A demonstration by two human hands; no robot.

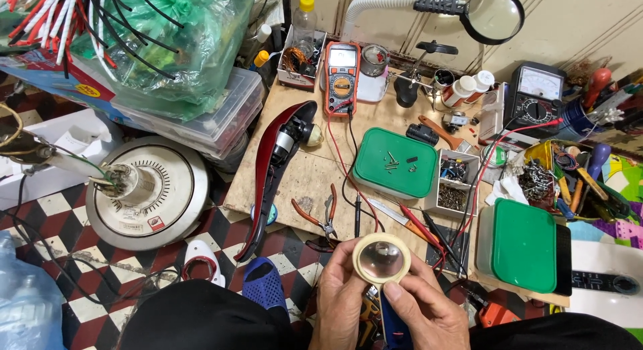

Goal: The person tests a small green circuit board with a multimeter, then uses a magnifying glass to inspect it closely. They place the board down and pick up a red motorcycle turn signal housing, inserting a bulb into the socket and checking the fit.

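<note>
While both hands meet low at the front of the bench, they share one object: a roll of pale tape, held upright with its open core facing the camera. Left hand is curled about the roll's left rim, fingers closed on it. Right hand grips the lower right edge, thumb pressed flat on the roll's face; a blue-handled tool lies against that palm, though whether it is gripped cannot be told.

Condition of the work, judged from the layout: disassembly looks done. A red massager lies opened on the wooden board, its motor end exposed. Loose screws sit on a green lid, well apart from the massager. Pliers lie near the board's front edge, just beyond the roll. An orange multimeter stands at the rear, its leads trailing forward across the board.

Outstanding: no tape end is seen drawn free, nothing is yet wrapped, and the massager remains unclosed with its screws out.
</note>
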